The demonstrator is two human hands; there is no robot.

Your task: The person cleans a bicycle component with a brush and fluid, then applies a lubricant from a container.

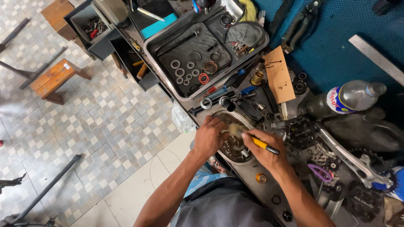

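1. Brush (251, 138), yellow handle, clamped in right hand (266, 152); light, stiff, best held mid-handle.
2. Left hand (209, 136) closed on greasy metal bowl (235, 145) rim at desk's near edge; probably slippery.

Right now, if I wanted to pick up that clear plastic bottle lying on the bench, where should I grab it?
Probably around the plastic bottle's clear middle, from above. It lies on its side, cap toward the right, and the round body is bare there, while parts crowd its lower side.
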